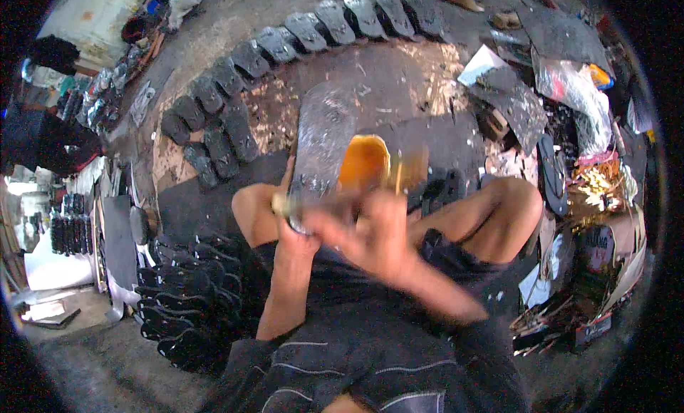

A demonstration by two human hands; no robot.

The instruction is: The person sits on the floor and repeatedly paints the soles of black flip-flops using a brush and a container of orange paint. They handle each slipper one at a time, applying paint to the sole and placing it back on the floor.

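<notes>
My left hand (296, 231) is closed around a dark, flat, narrow piece (349, 205) with a pale end, seen nearly edge-on and blurred. Smeared by motion, my right hand (385, 231) is against that piece, above my lap. A thin yellowish stick (398, 178) rises beside its fingers; whether they grip it does not show. Just beyond my hands stands a long board (324, 131), grey-black, shiny and rough. At its right sits an open container (365, 163) of orange-amber stuff, like glue, its lower part hidden by my hands.
A curved row of black sandal soles (306, 32) lies across the far floor, continuing down to the left. Black sandals (185, 288) are piled by my left side. On the right are a single black sandal (551, 172), plastic bags (588, 103) and an open carton (623, 263) among scraps.
</notes>
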